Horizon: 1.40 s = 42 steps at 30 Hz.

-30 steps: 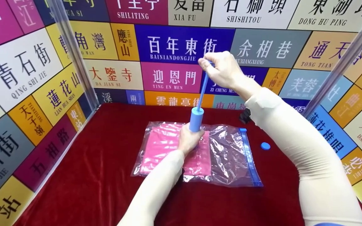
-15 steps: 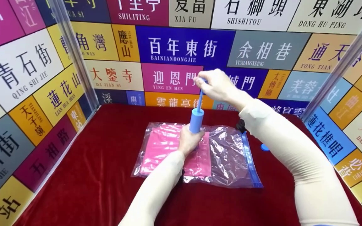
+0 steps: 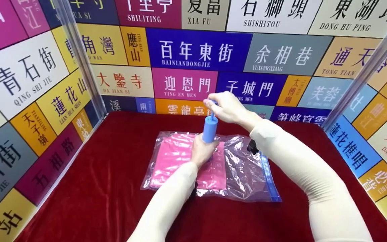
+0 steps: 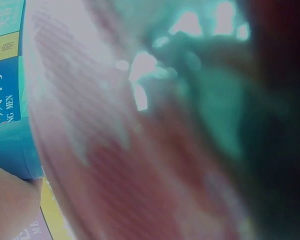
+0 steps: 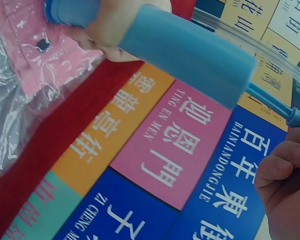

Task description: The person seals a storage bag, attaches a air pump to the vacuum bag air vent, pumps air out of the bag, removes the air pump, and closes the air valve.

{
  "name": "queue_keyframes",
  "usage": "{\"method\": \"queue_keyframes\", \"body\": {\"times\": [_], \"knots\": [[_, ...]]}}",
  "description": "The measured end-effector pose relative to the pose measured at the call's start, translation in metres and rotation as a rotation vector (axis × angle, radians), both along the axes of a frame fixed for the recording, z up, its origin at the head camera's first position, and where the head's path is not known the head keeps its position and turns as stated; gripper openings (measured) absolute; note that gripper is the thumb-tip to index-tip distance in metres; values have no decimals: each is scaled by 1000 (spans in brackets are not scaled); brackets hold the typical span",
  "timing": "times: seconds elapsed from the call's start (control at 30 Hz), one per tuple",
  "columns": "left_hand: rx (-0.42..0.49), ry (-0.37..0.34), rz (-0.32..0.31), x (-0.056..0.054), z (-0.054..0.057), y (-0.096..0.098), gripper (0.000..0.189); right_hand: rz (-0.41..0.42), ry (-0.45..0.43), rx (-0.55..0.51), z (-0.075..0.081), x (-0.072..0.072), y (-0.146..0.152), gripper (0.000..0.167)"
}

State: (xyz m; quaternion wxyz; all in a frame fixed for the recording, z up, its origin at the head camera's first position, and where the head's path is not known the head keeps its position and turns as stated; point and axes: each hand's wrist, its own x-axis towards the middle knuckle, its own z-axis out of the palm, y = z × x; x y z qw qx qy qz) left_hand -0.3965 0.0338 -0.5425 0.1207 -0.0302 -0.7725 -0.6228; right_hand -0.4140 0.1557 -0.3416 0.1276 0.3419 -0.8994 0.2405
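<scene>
Walls of flat, glossy rectangular panels (image 3: 197,50), printed with Chinese characters and Latin letters in many colours, stand behind and beside a surface (image 3: 89,188) covered in dark red, velvety cloth. Smooth cream sleeves (image 3: 291,158) cover both arms, loosely creased at the right elbow. A clear plastic bag (image 3: 244,178), crinkled and shiny, lies flat on the cloth; inside its left part is a flat, roughly rectangular pink item (image 3: 170,161), its material hard to tell under the film. A blue pump (image 3: 210,129) with a smooth cylindrical barrel stands almost upright over the pink part. The left hand (image 3: 203,149) is closed around the barrel low down, while the right hand (image 3: 228,107), its fingers bent, grips the handle at the top. A straight blue zip strip (image 3: 270,178) edges the bag's right end. Between barrel and handle shows a thin blue rod (image 5: 267,97).
</scene>
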Motion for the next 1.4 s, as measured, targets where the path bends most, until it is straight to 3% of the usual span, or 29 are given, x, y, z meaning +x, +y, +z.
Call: {"method": "queue_keyframes", "body": {"times": [0.43, 0.73, 1.1, 1.4], "knots": [[54, -1, -28, -1, -4, -2, 11, 7, 3, 8, -33, -2, -4, 35], [40, -10, -3, -2, -1, -3, 13, 18, 50, -123, -48, 0, -8, 34], [23, -25, -21, 1, 0, 0, 12, -13, 66, -149, -39, 0, -6, 35], [-3, 28, -16, 3, 0, -1, 12, -18, 118, -222, -10, 2, -5, 40]]}}
